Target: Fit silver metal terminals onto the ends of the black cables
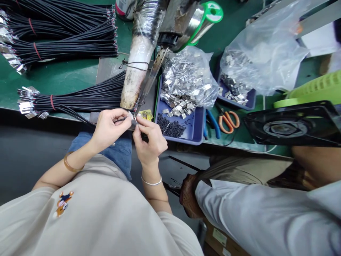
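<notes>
My left hand [113, 126] is closed in a pinch around the end of a black cable [121, 120], close to the table's front edge. Fingertips of my right hand [150, 138] pinch a thin silvery wire that looks like solder wire [166, 128], a length of which sticks out past the knuckles. Both hands nearly meet under the tip of a soldering iron [151, 76] that points down at them. What exactly touches the tip is too small to tell. Left of it lies a banded bundle of black cables [80, 99] with metal plugs at the far end.
A blue tray [195, 133] holds metal connector shells [181, 105] and small black tubes [170, 126]. Nearby are a solder spool [197, 21], a white duct [135, 71], blue-handled pliers [212, 123], orange scissors [228, 121] and a black fan [290, 126]. A co-worker's sleeve [253, 217] is at right.
</notes>
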A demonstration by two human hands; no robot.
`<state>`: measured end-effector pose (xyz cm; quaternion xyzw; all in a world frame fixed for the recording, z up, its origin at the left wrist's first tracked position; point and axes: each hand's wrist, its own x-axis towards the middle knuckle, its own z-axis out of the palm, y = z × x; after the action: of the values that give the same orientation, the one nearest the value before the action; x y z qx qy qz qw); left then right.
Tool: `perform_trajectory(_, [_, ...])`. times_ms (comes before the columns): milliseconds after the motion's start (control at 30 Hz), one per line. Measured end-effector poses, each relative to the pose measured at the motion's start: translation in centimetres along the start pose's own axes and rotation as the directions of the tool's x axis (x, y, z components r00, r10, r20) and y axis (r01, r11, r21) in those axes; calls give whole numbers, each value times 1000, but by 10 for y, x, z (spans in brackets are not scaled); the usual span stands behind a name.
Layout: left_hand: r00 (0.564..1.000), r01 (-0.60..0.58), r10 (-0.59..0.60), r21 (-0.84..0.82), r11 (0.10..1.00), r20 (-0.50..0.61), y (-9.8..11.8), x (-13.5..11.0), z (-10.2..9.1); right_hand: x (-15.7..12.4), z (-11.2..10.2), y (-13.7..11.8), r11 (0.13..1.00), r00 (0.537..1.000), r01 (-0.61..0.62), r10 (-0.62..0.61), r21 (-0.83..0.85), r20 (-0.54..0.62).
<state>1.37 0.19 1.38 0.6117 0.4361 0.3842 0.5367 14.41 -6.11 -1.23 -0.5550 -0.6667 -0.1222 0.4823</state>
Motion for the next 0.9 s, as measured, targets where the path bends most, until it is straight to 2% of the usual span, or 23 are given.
perform_trajectory(233, [1000,6,-6,-18,1000,-31,3,0,-1,4,2,-3,1000,999,4,-5,-12,-44])
perform_trajectory(500, [999,33,-32,-39,999,21,0,-1,-1,-1,0,-2,999,999,47,-47,-9,-7])
perform_trajectory(633, [999,18,-18,-1,1000,51,0,-3,-3,0,-2,-3,999,999,35,-35,19,-34])
perform_trajectory(700, [998,-11,8,50,999,55,1,-5,-4,0,-5,-5,998,998,-49,51,49,-45])
perform_trajectory(733, [998,-32,28,73,997,53,1,-6,-4,1,-6,-7,988,991,-129,132,83,-33])
perform_trajectory(767, [998,-54,50,89,995,46,2,-6,-5,1,-8,-8,965,974,-226,229,131,-1])
perform_trajectory(833, [996,-87,84,99,991,34,2,-7,-5,3,-10,-11,878,911,-413,401,244,100])
perform_trajectory(900, [995,-99,97,93,991,28,2,-7,-5,5,-12,-12,800,862,-507,474,321,178])
